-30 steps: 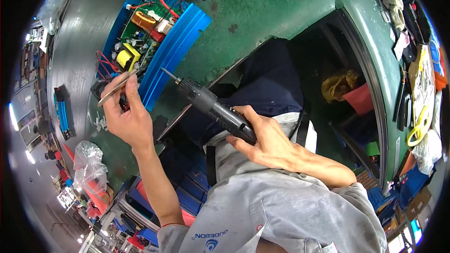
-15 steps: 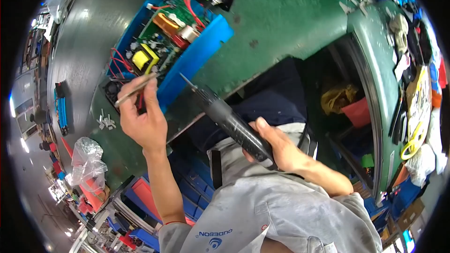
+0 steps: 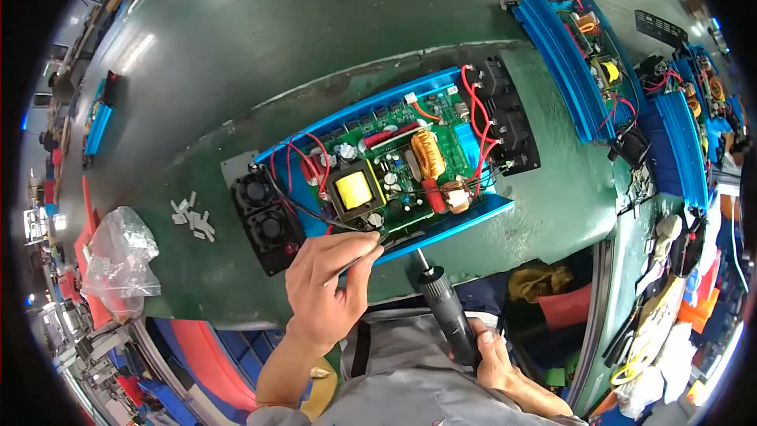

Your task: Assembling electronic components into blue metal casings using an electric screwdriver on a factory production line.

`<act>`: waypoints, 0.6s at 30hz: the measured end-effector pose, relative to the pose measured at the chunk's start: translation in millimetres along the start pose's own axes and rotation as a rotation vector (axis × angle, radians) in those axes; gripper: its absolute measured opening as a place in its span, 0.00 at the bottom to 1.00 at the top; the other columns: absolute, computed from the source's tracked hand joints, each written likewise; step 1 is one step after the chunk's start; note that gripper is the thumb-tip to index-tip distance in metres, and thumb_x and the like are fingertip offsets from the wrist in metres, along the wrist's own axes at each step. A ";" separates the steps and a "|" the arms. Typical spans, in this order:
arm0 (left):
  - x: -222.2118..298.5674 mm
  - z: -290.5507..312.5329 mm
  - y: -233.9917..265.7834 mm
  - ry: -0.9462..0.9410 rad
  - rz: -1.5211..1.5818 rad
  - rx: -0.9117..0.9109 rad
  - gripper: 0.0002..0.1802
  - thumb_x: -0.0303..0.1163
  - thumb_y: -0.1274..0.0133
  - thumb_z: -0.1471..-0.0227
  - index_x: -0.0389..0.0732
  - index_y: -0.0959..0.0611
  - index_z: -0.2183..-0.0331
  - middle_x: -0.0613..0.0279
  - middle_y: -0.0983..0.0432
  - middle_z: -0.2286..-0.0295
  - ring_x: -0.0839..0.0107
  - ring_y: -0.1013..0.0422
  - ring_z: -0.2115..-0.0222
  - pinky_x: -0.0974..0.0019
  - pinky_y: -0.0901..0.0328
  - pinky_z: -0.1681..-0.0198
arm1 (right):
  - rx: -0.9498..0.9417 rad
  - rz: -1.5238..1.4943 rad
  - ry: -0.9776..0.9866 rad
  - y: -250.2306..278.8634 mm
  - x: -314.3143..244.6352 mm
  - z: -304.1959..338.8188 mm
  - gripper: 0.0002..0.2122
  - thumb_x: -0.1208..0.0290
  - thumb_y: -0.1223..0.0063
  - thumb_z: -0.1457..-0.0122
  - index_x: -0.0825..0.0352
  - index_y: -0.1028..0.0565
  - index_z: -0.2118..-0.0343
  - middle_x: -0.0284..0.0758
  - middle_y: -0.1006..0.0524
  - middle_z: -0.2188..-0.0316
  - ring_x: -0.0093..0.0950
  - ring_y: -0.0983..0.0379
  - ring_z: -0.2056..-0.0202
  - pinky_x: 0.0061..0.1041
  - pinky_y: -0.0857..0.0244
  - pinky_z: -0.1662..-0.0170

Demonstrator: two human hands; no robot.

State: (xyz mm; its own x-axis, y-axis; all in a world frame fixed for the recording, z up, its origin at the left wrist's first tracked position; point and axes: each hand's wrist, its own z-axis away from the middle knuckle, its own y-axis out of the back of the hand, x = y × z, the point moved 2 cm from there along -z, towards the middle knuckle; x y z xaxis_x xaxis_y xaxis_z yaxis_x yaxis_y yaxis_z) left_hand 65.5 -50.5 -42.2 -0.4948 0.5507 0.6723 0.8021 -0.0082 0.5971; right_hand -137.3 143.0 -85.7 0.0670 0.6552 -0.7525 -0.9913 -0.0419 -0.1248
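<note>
In front of me lies an uncovered blue metal case [image 3: 465,221] with a green circuit board [image 3: 394,122] inside. A yellow-wrapped transformer [image 3: 352,190] and a copper coil [image 3: 427,155] stand on the board. My left hand [image 3: 327,288] is closed at the case's near wall, pinching a thin grey stick-like tool [image 3: 406,237] whose exact kind I cannot make out. Wrapped round a black electric screwdriver [image 3: 448,312], my right hand [image 3: 495,359] is lower and to the right. The screwdriver's bit points up at the near wall; whether it touches is unclear.
Black end panels, one with twin fans [image 3: 264,209], lie attached by wires at the case's ends. Small white pieces [image 3: 193,217] and a clear plastic bag [image 3: 122,260] are on the left. More blue cases [image 3: 568,63] stand at the right. An open drawer [image 3: 552,292] is below the bench edge.
The view has turned, so the case appears more level and central. My left hand has brought the thin tool to the near wall. The screwdriver has become more upright, its bit near that wall.
</note>
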 end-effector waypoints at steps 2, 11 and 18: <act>2.1 -0.3 2.0 0.032 0.010 -0.023 0.13 0.14 0.39 0.52 0.35 0.21 0.63 0.54 0.18 0.68 0.61 0.22 0.69 0.65 0.28 0.66 | 0.043 0.122 0.051 4.3 14.1 0.5 0.44 0.29 0.78 0.38 0.75 0.31 0.49 0.35 0.23 0.70 0.22 0.29 0.69 0.24 0.35 0.64; -5.7 -1.9 -7.8 -0.048 -0.033 0.049 0.09 0.15 0.40 0.48 0.34 0.20 0.64 0.54 0.19 0.68 0.63 0.24 0.68 0.64 0.29 0.63 | 0.099 0.149 0.219 3.0 26.1 -3.0 0.21 0.60 0.67 0.29 0.69 0.35 0.41 0.43 0.27 0.75 0.30 0.30 0.73 0.30 0.35 0.63; -5.0 5.5 -13.1 0.036 -0.034 0.086 0.10 0.18 0.45 0.42 0.28 0.24 0.57 0.51 0.20 0.64 0.71 0.24 0.66 0.71 0.27 0.60 | 0.094 0.126 0.283 0.2 12.0 -5.5 0.24 0.55 0.70 0.28 0.71 0.34 0.42 0.38 0.29 0.79 0.30 0.31 0.74 0.32 0.37 0.65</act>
State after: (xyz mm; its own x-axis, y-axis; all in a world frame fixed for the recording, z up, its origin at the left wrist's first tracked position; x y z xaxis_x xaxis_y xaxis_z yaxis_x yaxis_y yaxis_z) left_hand 59.3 -48.5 -55.8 -0.5329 0.5187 0.6686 0.8095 0.0822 0.5814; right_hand -136.0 146.6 -98.4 -0.0410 0.4130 -0.9098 -0.9990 -0.0305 0.0312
